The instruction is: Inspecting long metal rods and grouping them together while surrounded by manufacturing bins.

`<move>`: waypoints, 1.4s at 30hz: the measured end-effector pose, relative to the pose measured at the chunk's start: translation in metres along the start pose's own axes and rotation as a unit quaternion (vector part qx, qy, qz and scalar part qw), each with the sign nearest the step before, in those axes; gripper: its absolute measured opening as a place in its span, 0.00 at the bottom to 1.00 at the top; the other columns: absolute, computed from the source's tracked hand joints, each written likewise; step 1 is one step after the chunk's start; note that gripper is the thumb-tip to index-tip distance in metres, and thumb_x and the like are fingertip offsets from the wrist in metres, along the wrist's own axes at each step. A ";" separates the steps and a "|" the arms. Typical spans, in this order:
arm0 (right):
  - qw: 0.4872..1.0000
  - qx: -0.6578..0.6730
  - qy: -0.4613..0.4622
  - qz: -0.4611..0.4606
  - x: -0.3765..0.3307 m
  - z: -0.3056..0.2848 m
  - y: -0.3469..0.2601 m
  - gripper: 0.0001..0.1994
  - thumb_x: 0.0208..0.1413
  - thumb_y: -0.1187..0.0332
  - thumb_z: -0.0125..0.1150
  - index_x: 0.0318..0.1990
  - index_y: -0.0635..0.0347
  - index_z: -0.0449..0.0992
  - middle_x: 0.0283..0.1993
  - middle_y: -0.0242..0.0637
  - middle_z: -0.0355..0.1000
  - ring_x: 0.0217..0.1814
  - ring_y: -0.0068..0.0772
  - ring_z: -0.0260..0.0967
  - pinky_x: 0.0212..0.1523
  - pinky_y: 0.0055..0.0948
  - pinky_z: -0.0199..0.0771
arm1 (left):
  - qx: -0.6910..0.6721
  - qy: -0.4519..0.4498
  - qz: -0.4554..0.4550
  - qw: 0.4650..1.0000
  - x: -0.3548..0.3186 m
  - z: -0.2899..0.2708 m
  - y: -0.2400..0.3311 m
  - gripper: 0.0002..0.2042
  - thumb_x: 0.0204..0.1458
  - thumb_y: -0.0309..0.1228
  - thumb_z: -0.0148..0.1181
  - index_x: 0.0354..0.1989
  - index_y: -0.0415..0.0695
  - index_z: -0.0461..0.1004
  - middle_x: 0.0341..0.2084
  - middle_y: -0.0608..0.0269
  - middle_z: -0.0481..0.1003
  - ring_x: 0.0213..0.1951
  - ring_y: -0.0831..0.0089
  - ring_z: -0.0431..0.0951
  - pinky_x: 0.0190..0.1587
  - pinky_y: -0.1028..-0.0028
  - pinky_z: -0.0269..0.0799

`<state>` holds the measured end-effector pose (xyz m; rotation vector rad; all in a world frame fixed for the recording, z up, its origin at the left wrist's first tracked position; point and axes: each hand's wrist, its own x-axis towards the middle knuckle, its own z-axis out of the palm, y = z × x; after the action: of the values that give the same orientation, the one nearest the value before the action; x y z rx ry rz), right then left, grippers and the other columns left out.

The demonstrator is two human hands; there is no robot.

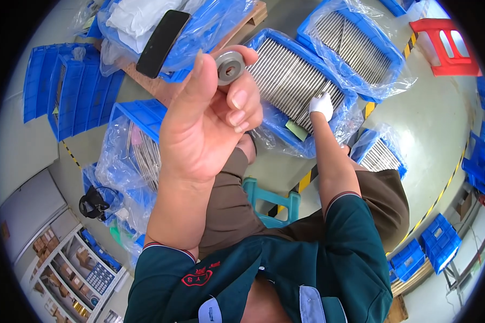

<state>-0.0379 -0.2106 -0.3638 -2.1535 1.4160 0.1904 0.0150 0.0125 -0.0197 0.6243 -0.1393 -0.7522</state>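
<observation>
My bare left hand [199, 107] is raised near the camera. It pinches a thick grey metal ring [225, 63] with a small centre hole between thumb and forefinger, while the other fingers curl in. My right hand [321, 106], in a white glove, reaches down to the right part of a blue crate [348, 105] lined with clear plastic. Slim silvery metal rods [285, 75] lie side by side in that crate. The gloved fingers are closed at one rod end, partly hidden. A pale green slip [296, 130] rests beside the rods.
Another blue crate of rods [350, 46] stands behind, and a smaller one [380, 157] to the right. A black phone [163, 43] lies on plastic-covered crates at the far left. A teal stool [291, 207] is between my legs. A red stool [447, 48] stands far right.
</observation>
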 end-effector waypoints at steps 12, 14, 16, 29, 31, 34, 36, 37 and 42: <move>0.997 -0.054 -0.033 -0.053 0.028 0.017 -0.002 0.19 0.46 0.61 0.52 0.47 0.54 0.74 0.42 0.47 0.74 0.46 0.46 0.72 0.48 0.35 0.70 | 0.004 -0.031 0.008 0.999 -0.001 -0.007 0.001 0.24 0.61 0.45 0.39 0.54 0.37 0.63 0.25 0.67 0.63 0.25 0.79 0.59 0.28 0.79 0.56; 0.995 -0.054 -0.059 -0.066 0.032 0.013 0.001 0.16 0.45 0.60 0.51 0.40 0.55 0.78 0.37 0.45 0.75 0.41 0.44 0.74 0.43 0.35 0.72 | 0.002 -0.042 0.014 0.999 -0.001 -0.006 0.002 0.24 0.61 0.45 0.39 0.54 0.37 0.63 0.25 0.67 0.63 0.26 0.79 0.58 0.28 0.79 0.56; 0.980 -0.061 -0.114 -0.149 0.028 0.006 0.007 0.15 0.46 0.60 0.51 0.37 0.56 0.78 0.32 0.45 0.76 0.36 0.42 0.75 0.39 0.34 0.73 | 0.007 -0.033 0.014 0.999 -0.001 -0.003 0.003 0.23 0.61 0.45 0.41 0.53 0.36 0.63 0.24 0.68 0.63 0.25 0.79 0.58 0.28 0.79 0.56; 0.888 -0.191 -0.320 -0.270 -0.083 0.031 0.046 0.28 0.54 0.45 0.45 0.49 0.61 0.72 0.47 0.52 0.71 0.51 0.49 0.68 0.52 0.37 0.66 | 0.014 0.034 0.027 0.999 -0.003 0.005 -0.001 0.22 0.56 0.44 0.52 0.44 0.34 0.67 0.20 0.68 0.66 0.22 0.81 0.61 0.26 0.80 0.57; 0.903 -0.173 -0.289 -0.268 -0.085 0.037 0.049 0.29 0.55 0.45 0.44 0.47 0.65 0.72 0.46 0.54 0.70 0.51 0.49 0.68 0.51 0.37 0.66 | -0.006 0.026 0.018 0.999 -0.003 0.004 -0.001 0.21 0.56 0.44 0.52 0.44 0.34 0.68 0.20 0.68 0.66 0.22 0.81 0.61 0.26 0.80 0.57; 0.908 -0.172 -0.268 -0.272 -0.082 0.041 0.051 0.30 0.55 0.45 0.44 0.48 0.66 0.71 0.47 0.54 0.70 0.51 0.49 0.67 0.51 0.37 0.66 | 0.012 0.019 0.008 1.000 -0.003 0.004 0.001 0.23 0.59 0.45 0.44 0.49 0.35 0.65 0.21 0.69 0.62 0.23 0.80 0.58 0.26 0.80 0.55; 0.932 -0.124 -0.249 -0.233 -0.082 0.043 0.050 0.29 0.55 0.46 0.45 0.50 0.64 0.69 0.48 0.54 0.69 0.52 0.50 0.67 0.51 0.38 0.65 | 0.011 0.022 0.011 1.000 -0.003 0.004 0.001 0.22 0.59 0.45 0.44 0.49 0.35 0.65 0.21 0.69 0.62 0.23 0.80 0.58 0.26 0.80 0.55; 0.943 -0.113 -0.230 -0.211 -0.083 0.045 0.048 0.29 0.55 0.46 0.45 0.51 0.64 0.69 0.48 0.54 0.69 0.52 0.50 0.67 0.52 0.38 0.65 | 0.007 0.027 0.012 1.000 -0.003 0.003 0.001 0.22 0.59 0.45 0.44 0.48 0.35 0.65 0.22 0.69 0.62 0.23 0.80 0.58 0.26 0.80 0.55; 0.919 -0.196 -0.273 -0.205 -0.082 0.036 0.031 0.29 0.54 0.45 0.45 0.52 0.62 0.68 0.50 0.53 0.68 0.53 0.50 0.66 0.53 0.38 0.64 | 0.002 0.027 0.007 1.000 -0.003 0.004 0.001 0.22 0.60 0.45 0.43 0.48 0.35 0.65 0.21 0.69 0.62 0.23 0.80 0.58 0.26 0.80 0.55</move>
<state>-0.0947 -0.1353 -0.3720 -2.3885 0.6268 0.8975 0.0123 0.0128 -0.0153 0.6467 -0.0954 -0.7219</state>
